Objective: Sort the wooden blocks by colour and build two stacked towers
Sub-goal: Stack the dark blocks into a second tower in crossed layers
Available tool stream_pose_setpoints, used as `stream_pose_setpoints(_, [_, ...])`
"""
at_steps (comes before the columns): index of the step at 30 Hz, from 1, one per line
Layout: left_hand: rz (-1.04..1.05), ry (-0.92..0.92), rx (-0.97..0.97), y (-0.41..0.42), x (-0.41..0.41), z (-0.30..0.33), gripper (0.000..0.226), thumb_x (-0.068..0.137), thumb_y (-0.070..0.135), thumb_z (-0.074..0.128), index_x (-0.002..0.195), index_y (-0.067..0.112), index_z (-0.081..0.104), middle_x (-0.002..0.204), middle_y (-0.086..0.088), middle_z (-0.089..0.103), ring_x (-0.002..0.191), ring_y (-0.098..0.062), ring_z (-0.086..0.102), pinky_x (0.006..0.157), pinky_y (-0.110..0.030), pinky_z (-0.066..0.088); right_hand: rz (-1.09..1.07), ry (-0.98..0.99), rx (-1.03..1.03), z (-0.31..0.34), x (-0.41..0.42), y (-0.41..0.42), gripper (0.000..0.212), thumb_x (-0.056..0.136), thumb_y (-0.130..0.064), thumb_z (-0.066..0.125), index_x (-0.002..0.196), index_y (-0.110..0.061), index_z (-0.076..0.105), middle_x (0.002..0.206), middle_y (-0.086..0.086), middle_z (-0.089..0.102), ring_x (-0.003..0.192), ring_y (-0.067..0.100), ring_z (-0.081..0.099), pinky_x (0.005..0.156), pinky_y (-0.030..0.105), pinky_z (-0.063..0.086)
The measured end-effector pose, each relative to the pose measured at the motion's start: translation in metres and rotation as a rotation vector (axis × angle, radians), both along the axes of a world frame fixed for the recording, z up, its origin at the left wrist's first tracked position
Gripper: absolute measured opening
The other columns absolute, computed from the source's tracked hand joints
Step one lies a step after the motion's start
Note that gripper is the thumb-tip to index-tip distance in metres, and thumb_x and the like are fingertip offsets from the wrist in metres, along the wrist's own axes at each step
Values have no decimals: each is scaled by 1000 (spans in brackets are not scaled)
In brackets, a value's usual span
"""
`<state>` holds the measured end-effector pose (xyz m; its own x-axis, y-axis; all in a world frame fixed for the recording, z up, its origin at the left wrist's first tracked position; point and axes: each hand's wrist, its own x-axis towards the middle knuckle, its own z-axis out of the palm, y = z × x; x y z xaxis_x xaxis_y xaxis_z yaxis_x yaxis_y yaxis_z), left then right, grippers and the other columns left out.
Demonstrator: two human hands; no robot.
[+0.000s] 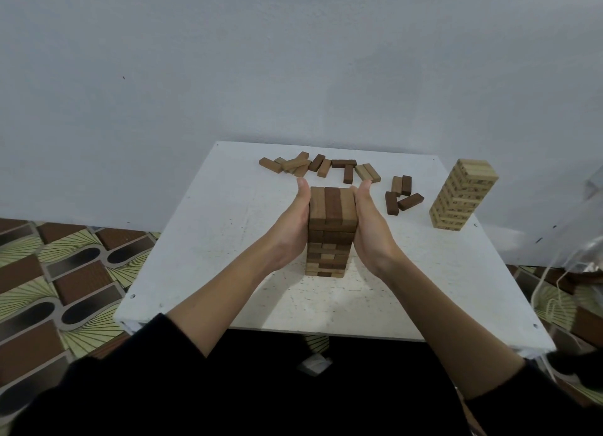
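Note:
A tower of dark and mid-brown wooden blocks point(332, 217) stands in the middle of the white table point(212, 240). My left hand point(292, 227) presses flat against its left side and my right hand point(370, 230) presses flat against its right side, fingers straight. A finished tower of pale blocks point(463, 199) stands at the right rear of the table. Several loose brown blocks point(313, 165) lie along the far edge, and a few more loose brown blocks point(403, 196) lie between the two towers.
A grey wall rises right behind the table. Patterned floor tiles point(65, 279) show at the left. A clear plastic bag with strings point(574, 259) hangs at the right edge. My dark sleeves fill the bottom.

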<state>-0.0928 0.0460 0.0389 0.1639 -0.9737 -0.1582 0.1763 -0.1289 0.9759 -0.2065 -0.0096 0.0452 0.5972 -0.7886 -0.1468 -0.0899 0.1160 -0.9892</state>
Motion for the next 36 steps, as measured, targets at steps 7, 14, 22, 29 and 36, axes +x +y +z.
stream_pose_setpoints(7, [124,-22,50,0,10,-3,71,99,54,4,139,8,40,144,-12,43,137,-18,34,111,-27,29,-18,-42,10,-3,-4,-9,83,80,-74,15,140,-22,41,150,1,36,141,19,27,118,45,14])
stream_pose_setpoints(14, [234,-50,76,-4,37,-8,76,95,62,9,152,12,16,160,-2,13,147,-17,10,119,-39,7,-197,158,-131,-14,-11,-51,52,101,-42,27,146,-16,26,149,-1,30,139,20,26,116,40,19])
stream_pose_setpoints(22, [282,-239,154,-28,71,-44,40,99,41,43,131,18,43,143,-5,42,127,-20,44,106,-36,36,-240,644,-490,-65,-10,-124,41,96,-5,40,137,-6,42,149,15,32,139,29,25,114,39,19])
stream_pose_setpoints(29, [316,-381,171,-49,86,-60,32,99,30,46,128,16,46,131,-4,51,116,-18,52,93,-31,46,-203,981,-614,-84,-4,-147,38,95,-3,37,132,-6,47,151,21,23,139,39,13,114,44,16])
stream_pose_setpoints(36, [292,-638,122,-64,87,-73,26,98,15,48,120,8,57,114,-1,58,104,-12,54,76,-9,42,-188,838,-764,-91,13,-133,33,93,3,41,122,-1,57,138,14,39,125,29,29,98,28,34])
